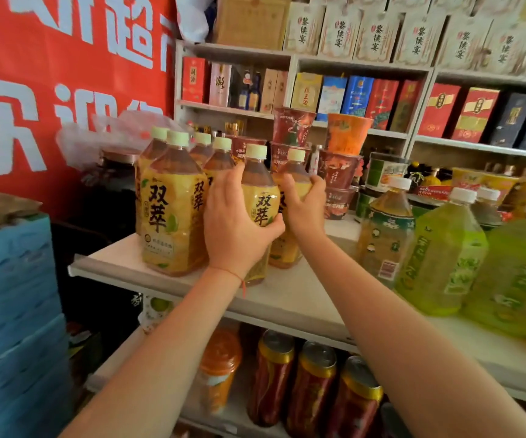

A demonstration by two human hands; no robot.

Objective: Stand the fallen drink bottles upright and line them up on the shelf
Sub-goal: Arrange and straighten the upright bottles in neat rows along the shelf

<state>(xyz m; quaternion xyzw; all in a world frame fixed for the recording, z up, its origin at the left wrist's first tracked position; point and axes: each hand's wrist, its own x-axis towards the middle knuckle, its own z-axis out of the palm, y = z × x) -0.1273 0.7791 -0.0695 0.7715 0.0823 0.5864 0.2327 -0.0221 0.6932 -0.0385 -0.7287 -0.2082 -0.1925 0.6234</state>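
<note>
Bottles of yellow tea [173, 213] stand upright in a cluster at the left end of the white shelf [290, 298]. We curl our left hand [236, 226] round one yellow-labelled bottle [260, 207] at the near edge, and our right hand [302, 207] grips the bottle just behind it [293, 172]. Green tea bottles [445, 257] stand well apart to the right.

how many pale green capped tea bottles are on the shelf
6: four packed at the left, one in the left hand, one in the right hand. More may hide behind.
</note>
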